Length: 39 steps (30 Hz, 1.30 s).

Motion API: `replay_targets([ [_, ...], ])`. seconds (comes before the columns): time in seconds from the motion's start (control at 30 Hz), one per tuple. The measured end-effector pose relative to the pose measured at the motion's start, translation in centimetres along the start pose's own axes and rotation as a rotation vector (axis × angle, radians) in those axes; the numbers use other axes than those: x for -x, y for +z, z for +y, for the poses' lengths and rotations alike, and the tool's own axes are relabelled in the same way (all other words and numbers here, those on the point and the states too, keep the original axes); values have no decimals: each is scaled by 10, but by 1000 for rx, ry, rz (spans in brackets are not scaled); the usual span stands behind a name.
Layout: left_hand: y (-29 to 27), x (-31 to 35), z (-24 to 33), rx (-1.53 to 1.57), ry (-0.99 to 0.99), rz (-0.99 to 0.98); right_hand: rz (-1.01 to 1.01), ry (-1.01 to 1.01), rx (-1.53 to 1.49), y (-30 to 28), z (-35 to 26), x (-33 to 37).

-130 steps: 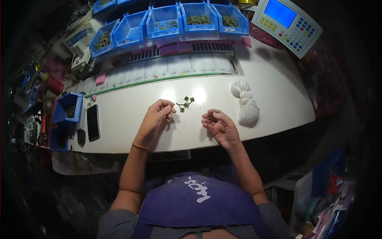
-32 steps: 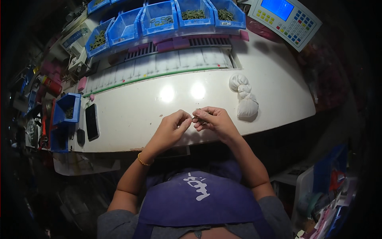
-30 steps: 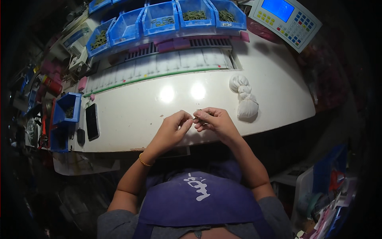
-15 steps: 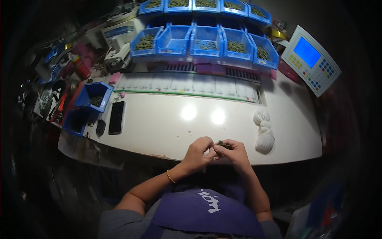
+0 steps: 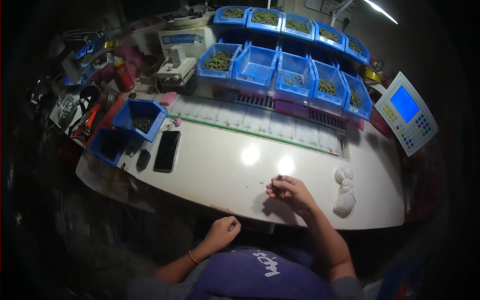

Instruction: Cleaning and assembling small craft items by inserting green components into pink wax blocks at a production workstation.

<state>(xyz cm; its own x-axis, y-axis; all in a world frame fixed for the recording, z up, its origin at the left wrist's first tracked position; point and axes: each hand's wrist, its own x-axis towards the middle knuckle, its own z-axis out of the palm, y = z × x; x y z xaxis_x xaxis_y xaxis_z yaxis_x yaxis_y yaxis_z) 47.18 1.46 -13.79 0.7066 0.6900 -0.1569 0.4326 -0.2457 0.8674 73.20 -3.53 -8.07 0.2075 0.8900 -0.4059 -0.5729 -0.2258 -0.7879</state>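
Observation:
My right hand point(image 5: 292, 192) is raised a little above the white tabletop, casting a shadow on it. Its fingers are pinched round a small dark green piece point(image 5: 279, 177), which pokes out at the fingertips; its kind is too small to tell. My left hand point(image 5: 223, 233), with a beaded bracelet at the wrist, is down at the table's front edge, apart from the right. Its fingers are curled in, and what they hold, if anything, is hidden. Right of my right hand lies a knotted white cloth bundle point(image 5: 345, 192).
Two rows of blue bins point(image 5: 254, 65), most with small olive-green pieces, stand at the back. A keypad unit with a blue screen point(image 5: 404, 110) stands right. A black phone point(image 5: 167, 151), a dark oval object point(image 5: 143, 160) and blue bins point(image 5: 140, 120) are left. A green-edged white strip point(image 5: 250, 117) crosses behind.
My hands have separated. The left drew back toward me and to the left; the right stays raised with the green piece. The whole view has tilted and shifted.

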Motion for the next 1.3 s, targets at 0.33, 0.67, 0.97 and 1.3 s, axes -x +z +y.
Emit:
replay_targets([
  [0.33, -11, 5, -28, -504, 349, 185, -355, -400, 340, 156, -202, -211],
  [0.67, -29, -16, -40, -346, 217, -95, 271, -971, 1163, 167, -231, -266],
  [0.97, -29, -27, -24, -334, -17, -237, 759, -732, 1744, -80, -39, 9],
  [1.3, -28, -12, -28, -609, 197, -129, 1116, -488, 1813, -227, -23, 120],
])
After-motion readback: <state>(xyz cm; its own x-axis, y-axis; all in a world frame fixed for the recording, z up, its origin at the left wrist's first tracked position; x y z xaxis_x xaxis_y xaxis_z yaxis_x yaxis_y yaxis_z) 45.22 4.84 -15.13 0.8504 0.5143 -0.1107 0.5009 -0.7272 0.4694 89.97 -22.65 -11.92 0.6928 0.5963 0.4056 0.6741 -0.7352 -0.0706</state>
